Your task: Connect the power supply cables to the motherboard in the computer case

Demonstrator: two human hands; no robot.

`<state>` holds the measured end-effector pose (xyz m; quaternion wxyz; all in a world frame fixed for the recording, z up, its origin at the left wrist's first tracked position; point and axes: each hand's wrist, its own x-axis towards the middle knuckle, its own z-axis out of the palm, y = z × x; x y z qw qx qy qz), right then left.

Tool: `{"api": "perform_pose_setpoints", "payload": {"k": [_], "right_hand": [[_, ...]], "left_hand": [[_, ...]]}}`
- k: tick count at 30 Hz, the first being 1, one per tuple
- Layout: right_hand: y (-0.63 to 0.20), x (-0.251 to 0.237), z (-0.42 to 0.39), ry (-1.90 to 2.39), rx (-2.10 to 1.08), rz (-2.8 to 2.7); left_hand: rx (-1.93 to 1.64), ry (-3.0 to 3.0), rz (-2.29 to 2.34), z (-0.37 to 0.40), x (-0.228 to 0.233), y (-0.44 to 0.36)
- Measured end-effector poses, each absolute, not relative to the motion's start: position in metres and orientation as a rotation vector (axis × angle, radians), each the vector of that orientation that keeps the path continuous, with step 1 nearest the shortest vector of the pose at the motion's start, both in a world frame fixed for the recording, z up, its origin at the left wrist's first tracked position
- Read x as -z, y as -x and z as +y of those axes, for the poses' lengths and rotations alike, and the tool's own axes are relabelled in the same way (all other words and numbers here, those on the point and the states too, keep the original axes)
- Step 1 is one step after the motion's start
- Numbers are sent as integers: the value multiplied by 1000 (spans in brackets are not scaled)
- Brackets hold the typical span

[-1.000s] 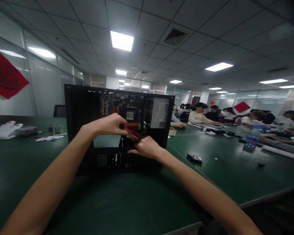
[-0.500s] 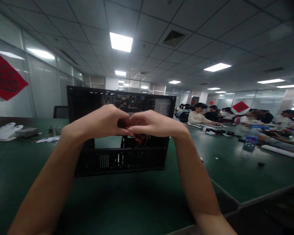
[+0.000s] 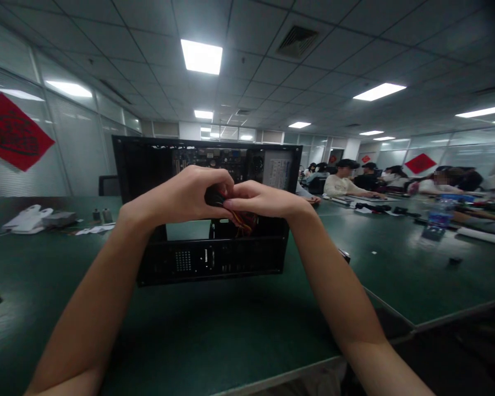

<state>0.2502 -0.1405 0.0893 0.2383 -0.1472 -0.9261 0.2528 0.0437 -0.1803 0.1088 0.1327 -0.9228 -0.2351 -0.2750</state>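
Black computer case (image 3: 251,256) stood on the green counter (image 3: 214,330), open side facing you. Your left hand (image 3: 193,192) and right hand (image 3: 266,201) met in front of the opening, fingertips just about touching. Both were clamped on the cable bundle (image 3: 244,223): left fingers curled around a dark part of it, right thumb and fingers pinching close beside. Loose red, orange and yellow wires hung below the right hand, inside the case outline. Exact plug or wire ends: couldn't tell, fingers hid them.

Behind your hands, the motherboard (image 3: 212,158) showed along its upper part; the power supply (image 3: 278,171) sat in the upper right corner, its label facing you. Off to the left on the counter: white bag (image 3: 28,218) against a grey box (image 3: 59,219), then papers (image 3: 94,229) near two small cylinders (image 3: 102,214). Far right, a water bottle (image 3: 440,214) stood well apart from the case.
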Motion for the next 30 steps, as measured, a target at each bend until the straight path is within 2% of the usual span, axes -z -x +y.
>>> {"api": "perform_pose_setpoints", "payload": {"k": [5,11,18,26,28,30], "right_hand": [[-250,-88,-136,354,-792,-2380],[-251,-89,-140,463,-727,-2346],[-252,-89,-142,542,-670,-2372],[-253,-90,-141,572,-699,-2323],[-253,-90,-141,592,-691,-2297],[-254,-90,-141,601,-696,-2279]], "left_hand": [[884,2661,-620,-176,-111,-41],[912,2733,-710,-169,-108,-36],[514,3123,-927,-168,-107,-21],[7,3182,-1116,-169,-109,-15],[-47,3197,-1125,-170,-110,-17],[50,3176,-1068,-171,-111,-19]]}}
